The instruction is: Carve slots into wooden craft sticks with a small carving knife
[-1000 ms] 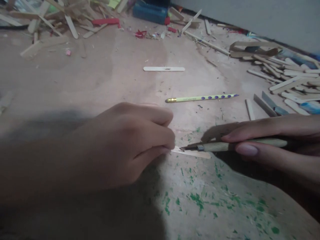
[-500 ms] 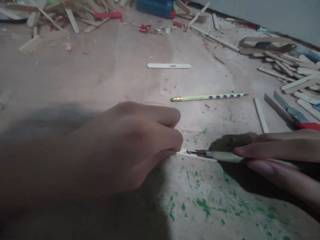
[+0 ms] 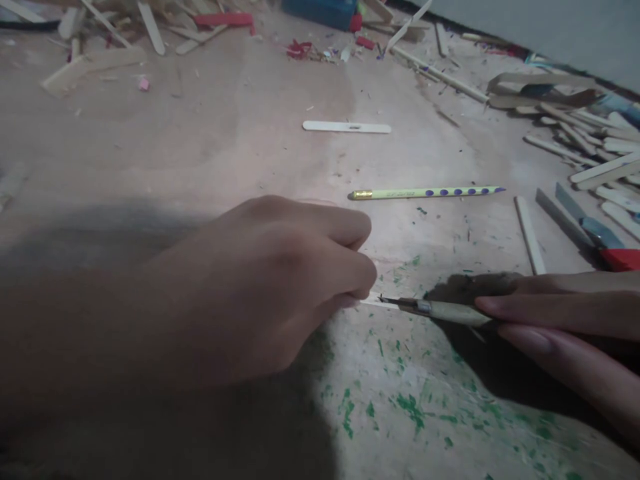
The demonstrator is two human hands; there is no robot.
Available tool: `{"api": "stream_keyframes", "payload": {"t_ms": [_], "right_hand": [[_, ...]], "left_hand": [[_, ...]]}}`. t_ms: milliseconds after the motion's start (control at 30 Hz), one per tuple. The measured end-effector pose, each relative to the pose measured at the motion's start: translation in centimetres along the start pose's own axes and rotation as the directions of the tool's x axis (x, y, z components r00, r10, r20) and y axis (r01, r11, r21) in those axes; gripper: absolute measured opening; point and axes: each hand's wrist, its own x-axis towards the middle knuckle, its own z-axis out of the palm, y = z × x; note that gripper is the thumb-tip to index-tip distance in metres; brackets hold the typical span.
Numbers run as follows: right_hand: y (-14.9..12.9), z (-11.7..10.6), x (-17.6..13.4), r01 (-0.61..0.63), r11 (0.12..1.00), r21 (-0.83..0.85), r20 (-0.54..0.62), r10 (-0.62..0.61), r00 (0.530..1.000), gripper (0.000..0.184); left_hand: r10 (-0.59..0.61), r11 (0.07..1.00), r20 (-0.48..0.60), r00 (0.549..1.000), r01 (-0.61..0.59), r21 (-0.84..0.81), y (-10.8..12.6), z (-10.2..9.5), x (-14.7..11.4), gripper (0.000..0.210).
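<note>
My left hand (image 3: 285, 287) is closed, its fingertips pinching a pale popsicle stick (image 3: 370, 301) down on the table. Most of that stick is hidden under the fingers and behind the tool. In my right hand (image 3: 565, 323) is a slim carving knife (image 3: 453, 312) with a wooden handle and a metal collar, held like a pen. Its dark tip touches or lies just over the stick, near a small dark sliver beside my left fingertips. A yellow pencil (image 3: 400, 194) with purple spots lies beyond both hands. Farther off is a popsicle stick (image 3: 330, 126) with a small dark mark or slot.
A single stick (image 3: 530, 233) and a red-handled blade tool (image 3: 620, 259) lie by my right hand. Loose popsicle sticks (image 3: 575, 133) are heaped at right, more sticks (image 3: 150, 27) at far left. A blue object (image 3: 320, 12) stands at the back. Green paint flecks (image 3: 410, 410) mark the table.
The view has shifted slightly, so most things appear farther right. The carving knife now slants more and covers the stick's right end, which showed before. Both hands keep their grip.
</note>
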Motion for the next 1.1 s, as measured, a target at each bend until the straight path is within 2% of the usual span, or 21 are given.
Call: {"api": "stream_keyframes", "payload": {"t_ms": [100, 167, 267, 333, 367, 467, 567, 700, 867, 1100], "right_hand": [[-0.7, 0.4, 0.0, 0.146, 0.987, -0.066, 0.061, -0.143, 0.988, 0.051], [-0.7, 0.7, -0.2, 0.154, 0.987, -0.05, 0.036, -0.152, 0.988, 0.053], [-0.7, 1.0, -0.4, 0.013, 1.0, -0.015, -0.067, -0.014, 0.998, 0.031], [-0.7, 1.1, -0.3, -0.057, 0.997, 0.049, -0.087, 0.061, 0.994, 0.017], [-0.6, 1.1, -0.3, -0.079, 0.993, 0.087, -0.08, 0.086, 0.993, 0.016], [0.0, 1.0, -0.1, -0.134, 0.969, 0.207, -0.042, 0.146, 0.988, 0.035], [0.4, 1.0, 0.4, -0.17, 0.942, 0.288, 0.006, 0.176, 0.984, 0.04], [-0.5, 1.1, 1.8, -0.17, 0.922, 0.347, 0.057, 0.161, 0.985, 0.043], [-2.0, 1.3, 3.6, -0.127, 0.926, 0.357, 0.042, 0.12, 0.992, 0.015], [-2.2, 1.6, 3.9, 0.014, 0.955, 0.297, -0.011, -0.012, 1.0, 0.016]], "left_hand": [[0.009, 1.0, -0.001, 1.0, -0.009, -0.001, 0.1, 0.0, 0.0, 0.041], [0.009, 1.0, 0.002, 1.0, -0.009, -0.001, 0.3, -0.1, 0.0, 0.041], [0.011, 1.0, -0.001, 1.0, -0.011, -0.001, 0.4, -0.1, 0.1, 0.04], [0.02, 1.0, -0.01, 1.0, -0.02, -0.007, 0.3, 0.0, 0.2, 0.04], [0.021, 1.0, -0.021, 1.0, -0.021, -0.006, 0.3, 0.1, 0.2, 0.04], [0.023, 1.0, -0.025, 0.999, -0.023, -0.01, 0.0, 0.4, 0.1, 0.041], [0.042, 0.999, -0.021, 0.999, -0.042, -0.025, -0.2, 0.5, -0.1, 0.043], [0.035, 0.999, -0.016, 0.999, -0.035, -0.023, -0.3, 0.4, -0.1, 0.044], [0.047, 0.999, -0.018, 0.999, -0.047, -0.026, -0.3, 0.2, 0.1, 0.044], [0.031, 0.999, 0.001, 1.0, -0.031, -0.031, -0.3, 0.0, -0.1, 0.04]]}}
